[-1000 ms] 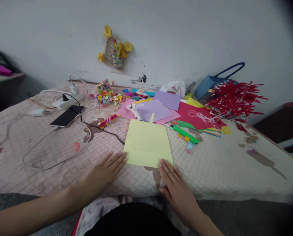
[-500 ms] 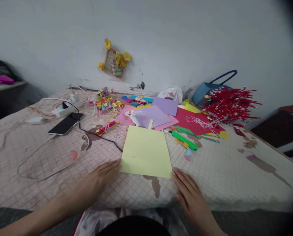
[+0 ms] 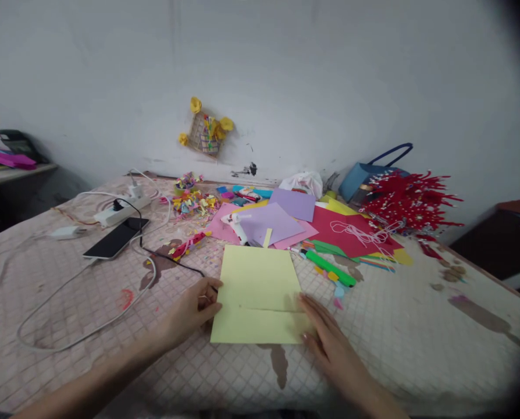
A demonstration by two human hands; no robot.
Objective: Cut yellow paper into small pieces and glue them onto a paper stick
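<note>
Pale yellow paper [image 3: 260, 276] lies in front of me, with a thin line across its lower part; whether that is a crease or a second sheet's edge I cannot tell. My left hand [image 3: 194, 311] has curled fingers and thumb at the paper's left edge, pinching it. At the right edge rests my right hand [image 3: 332, 343], fingers stretched out and slightly blurred, thumb apart below them. A narrow yellow strip [image 3: 267, 237] touches the paper's top edge. Just beyond it sits a white glue gun [image 3: 238, 227].
Purple sheets [image 3: 280, 223], red paper [image 3: 341, 230] and white string lie behind. A green cutter [image 3: 332, 269] is at the right, red scissors [image 3: 188, 246] at the left. A phone [image 3: 117, 237], power strip [image 3: 120, 212] and looping cables occupy the left side. Red fuzzy stems [image 3: 410, 201] stand back right.
The view has tilted up a little. My left fingers have curled onto the paper's left edge, and my right hand has moved up along its right edge. A line now crosses the paper.
</note>
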